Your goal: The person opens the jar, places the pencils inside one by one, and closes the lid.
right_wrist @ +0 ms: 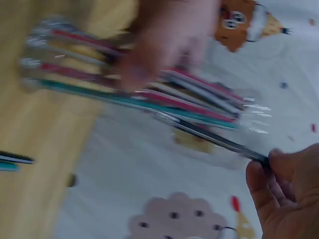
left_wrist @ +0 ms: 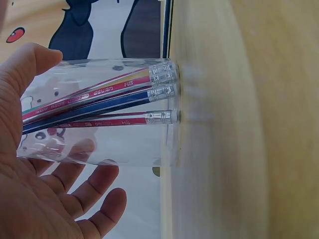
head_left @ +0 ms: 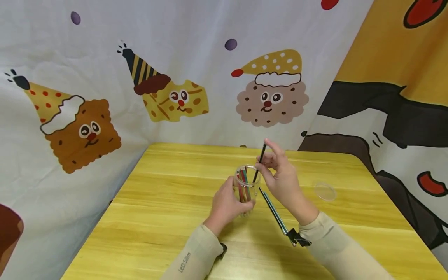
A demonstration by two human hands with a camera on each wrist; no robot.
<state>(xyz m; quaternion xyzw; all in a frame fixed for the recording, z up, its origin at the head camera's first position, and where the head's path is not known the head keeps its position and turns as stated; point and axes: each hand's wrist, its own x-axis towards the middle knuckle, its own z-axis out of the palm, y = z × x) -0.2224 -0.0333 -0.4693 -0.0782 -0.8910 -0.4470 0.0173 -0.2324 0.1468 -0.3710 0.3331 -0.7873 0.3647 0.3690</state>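
Note:
A clear plastic jar (head_left: 247, 185) stands on the table, gripped around its side by my left hand (head_left: 225, 204). Several pencils (left_wrist: 109, 94), red, blue and other colours, lean inside with their metal ferrules at the bottom. Between thumb and fingers, my right hand (head_left: 283, 179) pinches a black pencil (head_left: 260, 159) near its upper end. That pencil slants down into the jar's mouth, its ferrule end (right_wrist: 167, 118) lowest. In the right wrist view the jar and left hand are blurred.
Loose pencils (head_left: 274, 212), dark and teal, lie on the wooden table (head_left: 157, 217) beneath the right forearm. A clear round lid (head_left: 325, 191) lies further right. Behind the table hangs a cartoon-printed cloth (head_left: 196, 35).

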